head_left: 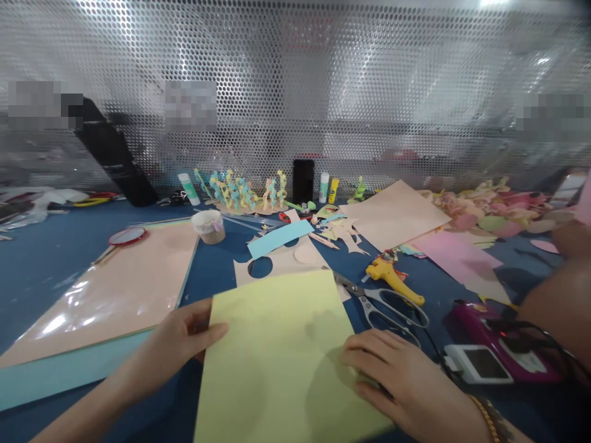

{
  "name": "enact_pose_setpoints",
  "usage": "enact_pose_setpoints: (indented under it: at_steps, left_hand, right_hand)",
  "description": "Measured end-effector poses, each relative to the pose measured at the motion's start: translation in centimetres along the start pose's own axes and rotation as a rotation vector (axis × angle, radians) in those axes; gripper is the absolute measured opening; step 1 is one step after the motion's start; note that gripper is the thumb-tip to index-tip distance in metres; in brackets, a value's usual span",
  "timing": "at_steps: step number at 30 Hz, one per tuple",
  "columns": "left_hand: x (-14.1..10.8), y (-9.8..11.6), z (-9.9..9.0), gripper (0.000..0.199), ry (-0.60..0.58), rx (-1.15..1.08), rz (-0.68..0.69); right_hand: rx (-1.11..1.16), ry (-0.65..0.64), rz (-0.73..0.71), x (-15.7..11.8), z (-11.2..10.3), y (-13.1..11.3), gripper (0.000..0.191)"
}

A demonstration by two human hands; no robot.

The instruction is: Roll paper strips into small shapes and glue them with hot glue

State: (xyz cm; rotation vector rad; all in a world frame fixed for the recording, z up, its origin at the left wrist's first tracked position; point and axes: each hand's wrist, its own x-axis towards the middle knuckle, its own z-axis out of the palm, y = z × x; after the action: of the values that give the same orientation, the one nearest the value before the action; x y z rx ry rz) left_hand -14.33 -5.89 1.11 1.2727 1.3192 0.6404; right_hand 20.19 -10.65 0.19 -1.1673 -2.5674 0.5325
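Note:
A sheet of yellow paper [277, 357] lies in front of me at the bottom middle. My left hand [191, 335] is closed on its left edge, with the thumb on top and the fingers partly hidden beneath. At the right edge, my right hand [392, 375] has its curled fingers and thumb against the same sheet; its palm side is hidden. Just beyond that hand are grey-handled scissors [369, 301], blades partly under the paper. A cut peach sheet with round holes [277, 264] and a light blue strip [281, 239] lie behind the yellow sheet.
A yellow glue gun [392, 278], a white device with a screen [480, 363] and a magenta power strip [503, 338] with cables stand right. Wrapped peach paper [133, 283] and a tape roll [209, 226] lie left. Another person's arm [561, 301] reaches in at far right.

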Motion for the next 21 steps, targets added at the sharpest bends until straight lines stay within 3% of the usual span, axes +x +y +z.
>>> enact_pose_setpoints:
  at_steps: [3,7,11,14,16,19,21]
  left_hand:
    - [-0.4,-1.0,0.2,0.030,-0.061,-0.001,0.000]
    - [-0.7,-1.2,1.2,0.026,-0.089,0.007,-0.009]
    - [-0.8,0.2,1.8,0.023,-0.126,-0.011,0.003]
    - [-0.9,1.3,2.2,0.020,-0.165,-0.007,-0.005]
    - [-0.9,1.7,2.5,0.018,-0.198,-0.012,-0.003]
    - [-0.7,1.6,2.9,0.021,-0.207,-0.011,0.017]
    - [-0.4,1.4,3.0,0.030,-0.180,-0.011,0.021]
  right_hand:
    - [-0.019,0.001,-0.023,-0.4,-0.2,-0.1,0.024]
    - [-0.126,0.065,-0.041,-1.0,0.0,0.5,0.040]
    - [-0.239,0.349,0.097,-1.4,0.2,1.6,0.048]
    - [-0.107,0.492,0.240,-1.5,0.0,2.1,0.053]
    - [0.102,0.407,0.329,-1.5,-0.3,2.0,0.050]
    - [0.420,0.141,0.464,-1.1,-1.1,1.7,0.019]
    - [0.588,0.101,0.527,-0.7,-1.6,1.8,0.021]
